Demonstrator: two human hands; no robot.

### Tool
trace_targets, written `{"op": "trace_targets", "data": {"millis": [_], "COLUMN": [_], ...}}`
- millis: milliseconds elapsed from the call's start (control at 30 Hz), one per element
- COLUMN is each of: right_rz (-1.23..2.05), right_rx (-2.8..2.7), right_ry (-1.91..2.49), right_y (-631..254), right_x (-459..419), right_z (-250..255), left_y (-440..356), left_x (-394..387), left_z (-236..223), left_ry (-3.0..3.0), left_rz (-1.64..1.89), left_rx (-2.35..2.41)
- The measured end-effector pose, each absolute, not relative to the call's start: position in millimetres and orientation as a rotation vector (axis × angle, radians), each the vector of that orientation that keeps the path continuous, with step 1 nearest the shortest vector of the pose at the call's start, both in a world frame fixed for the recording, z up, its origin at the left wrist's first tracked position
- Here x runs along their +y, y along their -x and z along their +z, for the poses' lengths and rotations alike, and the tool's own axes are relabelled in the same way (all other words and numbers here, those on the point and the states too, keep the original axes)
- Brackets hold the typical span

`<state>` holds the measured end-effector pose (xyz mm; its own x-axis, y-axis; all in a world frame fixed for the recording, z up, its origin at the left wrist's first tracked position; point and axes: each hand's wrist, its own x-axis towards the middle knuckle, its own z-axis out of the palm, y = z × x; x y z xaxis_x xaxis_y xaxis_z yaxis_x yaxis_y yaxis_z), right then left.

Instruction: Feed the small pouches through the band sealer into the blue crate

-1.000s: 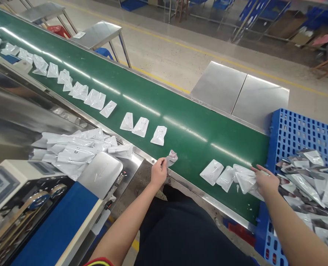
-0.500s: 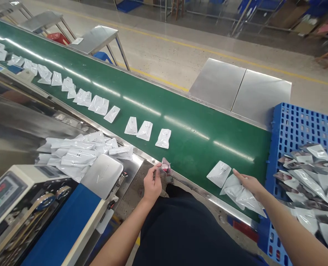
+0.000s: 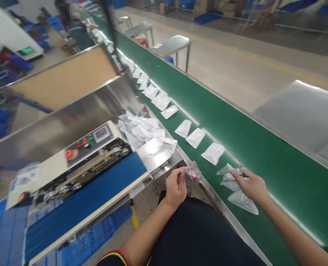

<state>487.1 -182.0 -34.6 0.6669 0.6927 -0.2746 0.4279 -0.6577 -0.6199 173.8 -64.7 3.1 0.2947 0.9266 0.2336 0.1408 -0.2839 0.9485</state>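
My left hand (image 3: 176, 186) pinches a small crumpled pouch with a pink patch (image 3: 194, 173) just above the steel edge of the green conveyor belt (image 3: 236, 129). My right hand (image 3: 252, 186) lies on the belt with its fingers closed over a bunch of white pouches (image 3: 237, 188); one pouch sticks out below the hand. A single white pouch (image 3: 213, 153) lies on the belt just ahead of both hands.
A long row of white pouches (image 3: 155, 94) runs up the belt. More pouches are heaped (image 3: 143, 129) on the steel chute beside a sealing machine with a blue belt (image 3: 81, 199). Another person (image 3: 72, 22) stands far up the line. A steel table (image 3: 299, 111) lies beyond the belt.
The view has swung left, so the blue crate is out of sight. My right hand has slid the bunch of pouches leftward along the belt toward my left hand, which still pinches the crumpled pouch.
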Motion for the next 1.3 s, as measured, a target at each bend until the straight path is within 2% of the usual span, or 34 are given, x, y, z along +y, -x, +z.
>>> {"op": "trace_targets", "data": {"millis": [167, 333, 433, 533, 633, 800, 933, 1100, 1300], "right_rz": [0.574, 0.633, 0.730, 0.709, 0.554, 0.333, 0.272, 0.362, 0.456], "right_rx": [-1.288, -1.549, -1.681, -1.702, -1.694, -1.752, -1.774, -1.728, -1.541], "right_ry": [1.998, 1.775, 1.770, 1.801, 1.735, 1.548, 1.615, 1.483, 1.407], "right_y": [-390, -280, -220, -164, -124, -107, -116, -135, -166], "right_x": [-23, 136, 234, 305, 324, 300, 301, 308, 300], "right_z": [36, 98, 104, 82, 39, -17, -17, -10, -23], "left_y": [-94, -15, 24, 54, 75, 94, 96, 84, 66], "left_x": [-64, -71, -77, -84, -91, -90, -80, -73, -78], "left_z": [10, 22, 27, 26, 21, 20, 26, 33, 35], "left_ry": [-1.592, -1.479, -1.370, -1.260, -1.184, -1.127, -1.109, -1.045, -0.940], "left_rz": [1.171, 1.299, 1.380, 1.457, 1.517, 1.544, 1.527, 1.548, 1.593], "left_rx": [1.245, 1.516, 1.632, 1.696, 1.737, 1.774, 1.806, 1.844, 1.882]}}
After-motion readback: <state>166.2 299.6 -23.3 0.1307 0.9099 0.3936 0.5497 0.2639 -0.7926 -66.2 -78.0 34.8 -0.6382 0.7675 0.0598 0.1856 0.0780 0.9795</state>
